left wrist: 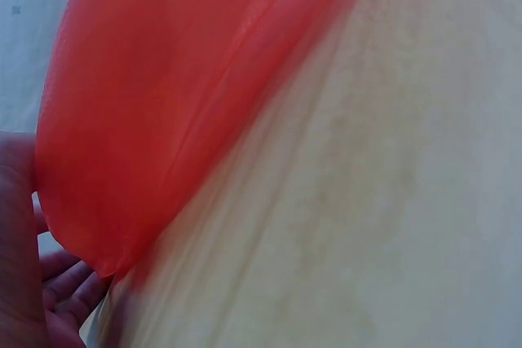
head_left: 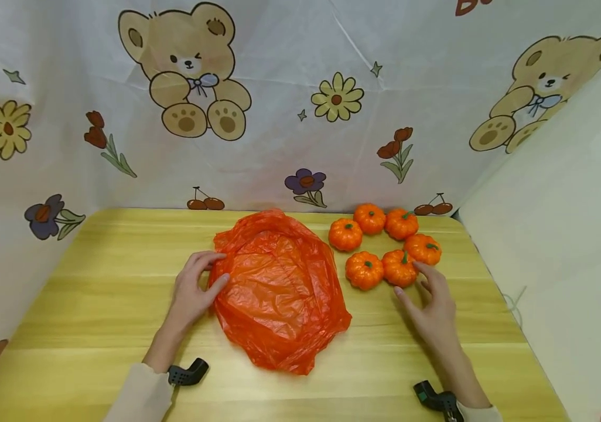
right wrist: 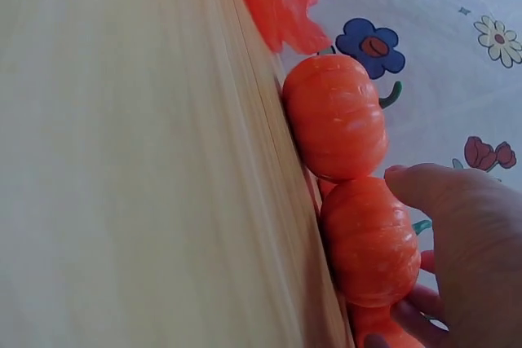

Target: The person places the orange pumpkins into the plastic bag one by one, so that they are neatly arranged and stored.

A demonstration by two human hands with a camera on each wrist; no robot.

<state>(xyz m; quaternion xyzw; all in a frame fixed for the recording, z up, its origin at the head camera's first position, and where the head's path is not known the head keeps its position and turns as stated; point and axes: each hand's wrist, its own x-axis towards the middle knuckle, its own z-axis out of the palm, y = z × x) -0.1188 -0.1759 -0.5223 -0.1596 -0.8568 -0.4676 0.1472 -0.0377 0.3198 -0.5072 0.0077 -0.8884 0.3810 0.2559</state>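
Observation:
A crumpled orange-red plastic bag [head_left: 274, 287] lies spread on the table, its rim raised around a hollow middle. At its left edge, my left hand [head_left: 195, 287] touches the rim with thumb and fingers apart; the left wrist view shows the bag [left wrist: 163, 103] beside the fingers. Several small orange toy pumpkins with green stems are grouped to the bag's right. Around the near pumpkin [head_left: 399, 268], my right hand [head_left: 434, 308] has thumb and fingers spread on its right side. In the right wrist view, the fingers lie close beside that pumpkin [right wrist: 371, 242]; firm contact is unclear.
The wood-grain table [head_left: 374, 375] carries the bag and the pumpkins. Behind it hangs a white cloth [head_left: 274, 117] printed with bears and flowers. A pale wall [head_left: 559, 264] borders the right side. Another pumpkin [head_left: 365, 271] sits between the bag and the right hand's pumpkin.

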